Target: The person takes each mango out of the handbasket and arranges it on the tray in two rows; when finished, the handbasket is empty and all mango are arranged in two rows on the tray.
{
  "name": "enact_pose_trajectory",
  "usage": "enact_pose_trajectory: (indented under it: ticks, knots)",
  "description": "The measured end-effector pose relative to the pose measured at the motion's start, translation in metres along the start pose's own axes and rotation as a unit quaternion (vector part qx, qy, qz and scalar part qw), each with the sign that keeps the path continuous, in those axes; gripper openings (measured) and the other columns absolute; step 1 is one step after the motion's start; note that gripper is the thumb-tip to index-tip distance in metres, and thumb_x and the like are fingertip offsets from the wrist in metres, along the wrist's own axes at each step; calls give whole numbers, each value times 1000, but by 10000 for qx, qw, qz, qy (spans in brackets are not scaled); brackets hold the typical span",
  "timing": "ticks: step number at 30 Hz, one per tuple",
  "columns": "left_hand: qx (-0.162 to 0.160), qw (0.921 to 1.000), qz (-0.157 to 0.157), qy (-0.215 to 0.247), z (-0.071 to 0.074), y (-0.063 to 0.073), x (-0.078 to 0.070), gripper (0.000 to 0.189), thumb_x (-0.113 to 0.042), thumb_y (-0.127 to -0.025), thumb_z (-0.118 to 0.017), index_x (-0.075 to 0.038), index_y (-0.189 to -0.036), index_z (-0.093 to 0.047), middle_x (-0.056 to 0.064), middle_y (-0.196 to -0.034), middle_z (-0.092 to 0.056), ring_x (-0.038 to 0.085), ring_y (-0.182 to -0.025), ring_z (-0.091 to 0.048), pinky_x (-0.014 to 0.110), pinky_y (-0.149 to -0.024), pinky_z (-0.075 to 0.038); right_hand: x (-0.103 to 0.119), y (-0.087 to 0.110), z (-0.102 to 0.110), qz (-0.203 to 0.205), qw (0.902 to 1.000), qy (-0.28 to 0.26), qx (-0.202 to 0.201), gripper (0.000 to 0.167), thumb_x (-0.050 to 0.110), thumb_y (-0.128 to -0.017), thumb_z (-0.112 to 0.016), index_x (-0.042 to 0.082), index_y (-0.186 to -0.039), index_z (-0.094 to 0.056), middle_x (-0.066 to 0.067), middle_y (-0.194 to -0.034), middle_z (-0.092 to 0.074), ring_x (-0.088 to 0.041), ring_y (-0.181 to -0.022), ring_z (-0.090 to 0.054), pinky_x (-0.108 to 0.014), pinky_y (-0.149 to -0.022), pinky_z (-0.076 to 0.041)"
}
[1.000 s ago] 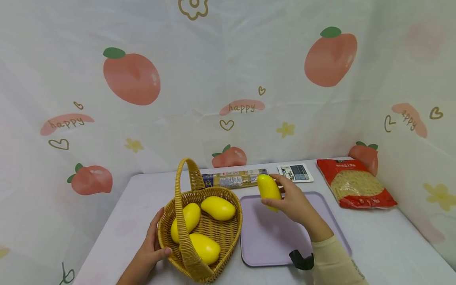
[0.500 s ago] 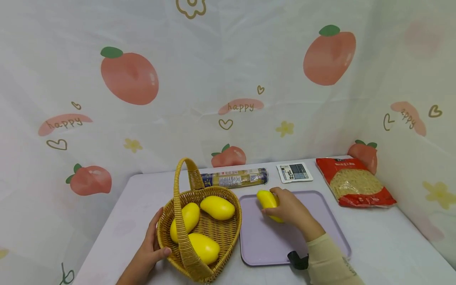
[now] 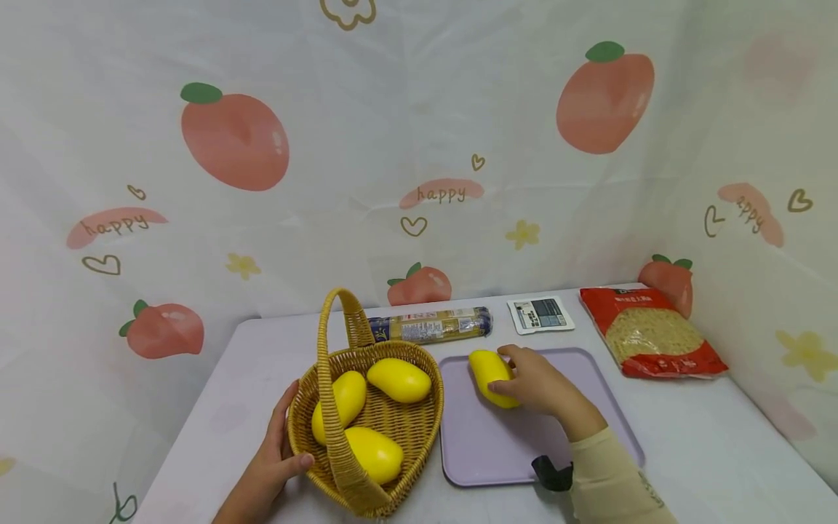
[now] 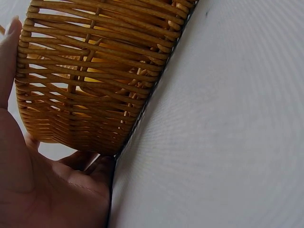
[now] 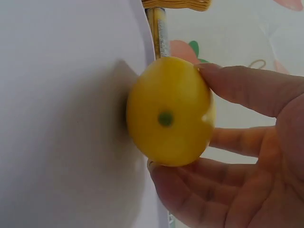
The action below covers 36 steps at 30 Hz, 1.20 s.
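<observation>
"Which step is this?"
"Setting down, I'd judge: the right hand (image 3: pixel 535 384) pinches a smooth mango (image 3: pixel 486 372) between thumb and fingers at the back left of the flat lilac tray (image 3: pixel 484 447)."
"And the left hand (image 3: pixel 267 463)?"
"Curled around the woven wicker basket (image 3: pixel 401 426) holding three glossy mangoes (image 3: pixel 399 380)."
"Next move?"
"Probably calls for parting thumb and fingers gently; rounded shapes roll."

The held mango (image 3: pixel 489 375) is coloured yellow, the basket (image 3: pixel 399 422) golden-brown, the tray (image 3: pixel 471 444) lilac; white backdrop (image 3: pixel 366 109) is printed with pink peaches (image 3: pixel 236 142).
</observation>
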<state>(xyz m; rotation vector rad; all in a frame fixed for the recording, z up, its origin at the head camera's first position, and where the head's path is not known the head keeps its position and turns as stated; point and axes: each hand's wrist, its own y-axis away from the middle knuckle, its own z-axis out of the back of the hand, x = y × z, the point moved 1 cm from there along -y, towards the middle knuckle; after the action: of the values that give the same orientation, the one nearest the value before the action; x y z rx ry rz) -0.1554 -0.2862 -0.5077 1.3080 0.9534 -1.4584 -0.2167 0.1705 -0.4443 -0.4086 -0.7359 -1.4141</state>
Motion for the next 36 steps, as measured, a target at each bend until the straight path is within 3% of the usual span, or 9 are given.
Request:
enact_pose_trajectory:
  ticks: [4,13,36]
  knots:
    - [19,10000,-44,-4,1,0,0,110,-19,-102,-79,-39,-174,2,17,-179,6,-13,-142,-29,17,-109,-35,0,0,1,-31,10000,-72,-13,69,25,-96,-86,-6,-149,-57,-25,-134,-66,-36,-111,-64,-60,-99,-55]
    - [95,9998,-172,79,1,1,0,109,-17,-103,-78,-39,-175,2,18,-179,9,-14,-142,-30,17,-109,-36,-2,-1,0,-100,9999,-81,-115,66,28,-96,-86,-5,-147,-59,-21,-128,-68,-33,-104,-63,-56,-93,-57]
    - [118,9997,-206,46,3,0,1,109,-18,-102,-78,-38,-175,1,15,-179,9,-16,-143,-26,16,-111,-31,-1,-1,4,-108,9999,-115,-32,63,25,-98,-84,-4,-148,-59,-23,-132,-67,-34,-107,-64,-59,-96,-55]
